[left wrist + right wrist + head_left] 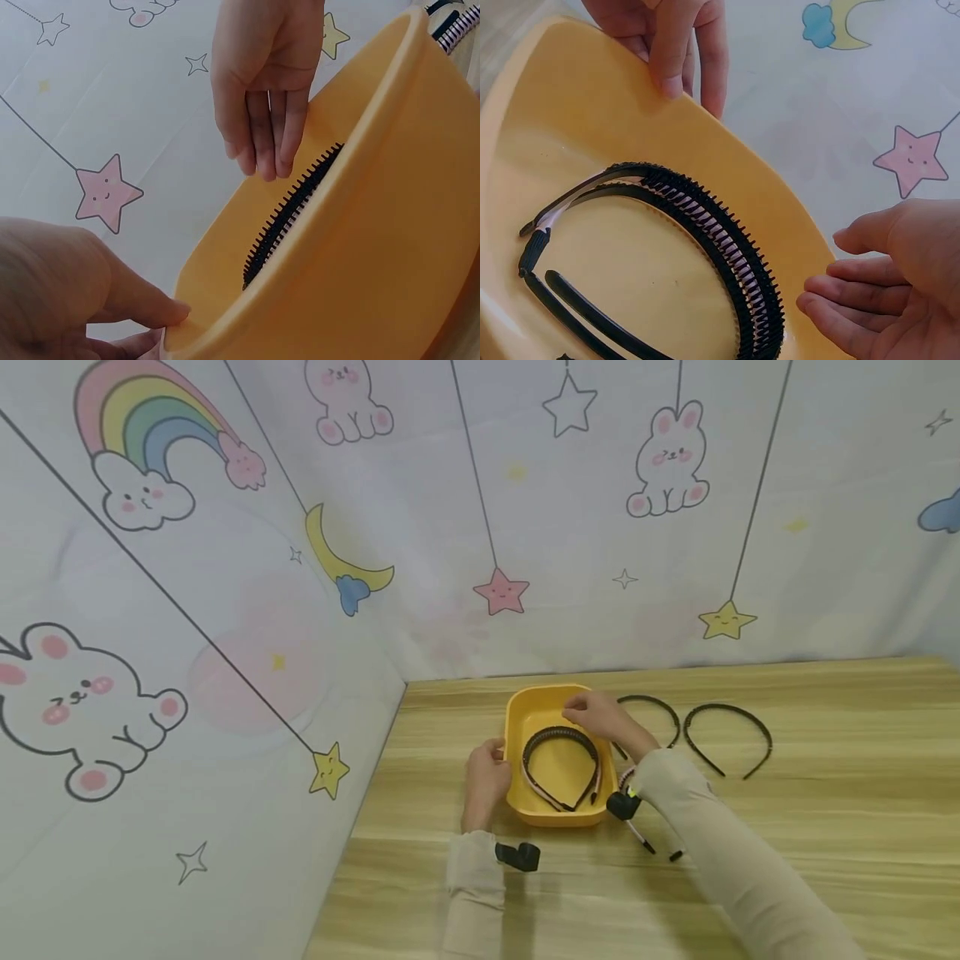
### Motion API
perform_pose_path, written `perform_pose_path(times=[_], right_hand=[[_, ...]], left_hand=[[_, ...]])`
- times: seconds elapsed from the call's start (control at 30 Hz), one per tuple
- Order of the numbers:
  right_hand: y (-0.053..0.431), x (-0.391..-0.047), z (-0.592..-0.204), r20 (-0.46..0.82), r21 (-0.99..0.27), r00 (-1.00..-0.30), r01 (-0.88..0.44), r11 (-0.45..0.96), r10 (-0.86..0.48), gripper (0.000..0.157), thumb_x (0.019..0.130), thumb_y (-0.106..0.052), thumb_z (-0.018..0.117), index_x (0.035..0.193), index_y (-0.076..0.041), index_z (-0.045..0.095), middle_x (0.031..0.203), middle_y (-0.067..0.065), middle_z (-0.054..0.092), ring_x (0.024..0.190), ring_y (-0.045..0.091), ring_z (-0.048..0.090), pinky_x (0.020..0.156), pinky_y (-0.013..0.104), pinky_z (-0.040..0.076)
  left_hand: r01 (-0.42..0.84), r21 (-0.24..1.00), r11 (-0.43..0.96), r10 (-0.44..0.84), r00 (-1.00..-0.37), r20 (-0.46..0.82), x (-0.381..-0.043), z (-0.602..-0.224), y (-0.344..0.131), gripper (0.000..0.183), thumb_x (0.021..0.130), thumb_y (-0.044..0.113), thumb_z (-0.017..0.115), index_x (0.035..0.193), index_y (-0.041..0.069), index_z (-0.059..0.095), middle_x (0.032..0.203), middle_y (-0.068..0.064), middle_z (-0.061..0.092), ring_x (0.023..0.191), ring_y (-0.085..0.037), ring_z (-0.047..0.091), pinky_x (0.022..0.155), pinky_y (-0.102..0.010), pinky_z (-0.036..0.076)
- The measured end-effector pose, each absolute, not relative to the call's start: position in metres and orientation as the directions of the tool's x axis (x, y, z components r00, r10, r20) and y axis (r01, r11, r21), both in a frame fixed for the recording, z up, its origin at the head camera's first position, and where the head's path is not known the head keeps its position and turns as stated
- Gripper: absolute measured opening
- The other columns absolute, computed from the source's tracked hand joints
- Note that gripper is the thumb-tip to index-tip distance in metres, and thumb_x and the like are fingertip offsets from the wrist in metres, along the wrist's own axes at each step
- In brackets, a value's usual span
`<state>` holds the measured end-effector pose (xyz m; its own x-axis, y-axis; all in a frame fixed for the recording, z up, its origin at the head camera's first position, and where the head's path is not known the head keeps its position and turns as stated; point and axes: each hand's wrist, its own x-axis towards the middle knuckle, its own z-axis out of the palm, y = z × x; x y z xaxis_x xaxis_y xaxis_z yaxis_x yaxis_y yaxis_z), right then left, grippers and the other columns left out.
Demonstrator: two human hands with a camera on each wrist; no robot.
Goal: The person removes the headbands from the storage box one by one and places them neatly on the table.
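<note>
A yellow plastic basin stands on the table with several headbands lying together inside it. They are black and pale pink, with a row of small teeth along the black band. My left hand pinches the basin's left rim, the thumb over the edge and the fingers outside, as the right wrist view shows. Over the far right part of the basin is my right hand. In the left wrist view that right hand holds nothing, its fingers extended downward above the headbands.
A black headband lies on the wooden table to the right. Another black headband lies nearer the basin, partly behind my right arm. A pink headband end shows beside the right sleeve. Printed cloth walls border the table.
</note>
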<state>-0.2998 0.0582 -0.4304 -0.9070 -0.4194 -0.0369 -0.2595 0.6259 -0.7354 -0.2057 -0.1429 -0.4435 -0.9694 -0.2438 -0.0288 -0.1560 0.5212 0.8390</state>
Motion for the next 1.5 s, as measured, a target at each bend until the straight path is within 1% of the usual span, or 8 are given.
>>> perform_pose_path(times=[0.67,0.77,0.83,0.9,0.97,1.03,1.13,1.5], right_hand=[[0.050,-0.307,-0.425,-0.085,-0.628,-0.876,-0.323,0.708,-0.475,0.036,0.096,-0.023,0.046,0.114,0.004,0.062,0.114,0.021,0.060,0.103,0.033,0.057,0.084,0.045,0.047],[0.048,-0.309,-0.425,-0.103,-0.624,-0.882,-0.302,0.721,-0.459,0.035,0.096,-0.024,0.046,0.108,0.003,0.064,0.099,0.016,0.064,0.084,0.025,0.060,0.071,0.038,0.049],[0.047,-0.309,-0.426,-0.121,-0.612,-0.882,-0.295,0.734,-0.455,0.034,0.096,-0.025,0.047,0.097,0.004,0.066,0.079,0.009,0.061,0.065,0.017,0.052,0.059,0.030,0.044],[0.046,-0.310,-0.427,-0.134,-0.599,-0.880,-0.294,0.744,-0.456,0.032,0.094,-0.024,0.050,0.091,0.004,0.066,0.070,0.005,0.054,0.058,0.014,0.042,0.053,0.028,0.037],[0.045,-0.310,-0.427,-0.140,-0.580,-0.873,-0.310,0.754,-0.467,0.029,0.093,-0.021,0.053,0.093,0.005,0.065,0.073,0.007,0.056,0.061,0.017,0.048,0.056,0.029,0.042],[0.044,-0.309,-0.427,-0.135,-0.561,-0.866,-0.333,0.758,-0.481,0.027,0.091,-0.016,0.055,0.104,0.006,0.064,0.091,0.014,0.063,0.079,0.024,0.058,0.067,0.034,0.049],[0.043,-0.307,-0.426,-0.140,-0.559,-0.860,-0.340,0.757,-0.490,0.033,0.089,-0.010,0.057,0.116,0.008,0.057,0.116,0.023,0.058,0.105,0.036,0.054,0.085,0.043,0.047],[0.042,-0.305,-0.428,-0.134,-0.539,-0.847,-0.373,0.755,-0.514,0.033,0.087,0.005,0.046,0.118,0.010,0.055,0.119,0.024,0.056,0.109,0.037,0.053,0.083,0.039,0.049]], left_hand=[[-0.164,0.828,0.536,-0.246,-0.969,-0.033,-0.207,-0.443,-0.143,0.041,0.081,-0.003,0.052,0.121,0.002,0.058,0.103,-0.014,0.061,0.090,-0.026,0.058,0.071,-0.035,0.051],[-0.162,0.827,0.539,-0.243,-0.969,-0.032,-0.207,-0.443,-0.143,0.041,0.082,-0.003,0.052,0.121,0.002,0.058,0.103,-0.014,0.061,0.090,-0.026,0.058,0.071,-0.035,0.051],[-0.161,0.825,0.542,-0.243,-0.970,-0.030,-0.208,-0.444,-0.143,0.040,0.082,-0.002,0.052,0.121,0.003,0.058,0.103,-0.014,0.061,0.091,-0.026,0.058,0.072,-0.035,0.051],[-0.163,0.823,0.545,-0.244,-0.969,-0.030,-0.208,-0.444,-0.143,0.040,0.082,-0.002,0.052,0.121,0.003,0.058,0.103,-0.014,0.061,0.091,-0.026,0.058,0.072,-0.035,0.051],[-0.163,0.822,0.546,-0.245,-0.969,-0.029,-0.207,-0.444,-0.143,0.040,0.082,-0.002,0.052,0.121,0.002,0.058,0.103,-0.014,0.061,0.091,-0.026,0.058,0.072,-0.035,0.051],[-0.164,0.823,0.544,-0.247,-0.969,-0.030,-0.207,-0.444,-0.143,0.039,0.082,-0.003,0.052,0.121,0.002,0.058,0.104,-0.014,0.061,0.092,-0.026,0.058,0.073,-0.036,0.051],[-0.164,0.826,0.538,-0.249,-0.968,-0.031,-0.206,-0.444,-0.142,0.039,0.083,-0.003,0.052,0.121,0.001,0.058,0.104,-0.014,0.061,0.093,-0.026,0.058,0.073,-0.036,0.051],[-0.163,0.824,0.542,-0.246,-0.969,-0.030,-0.208,-0.444,-0.143,0.040,0.082,-0.004,0.051,0.121,0.001,0.058,0.104,-0.015,0.061,0.092,-0.026,0.058,0.073,-0.036,0.051]])
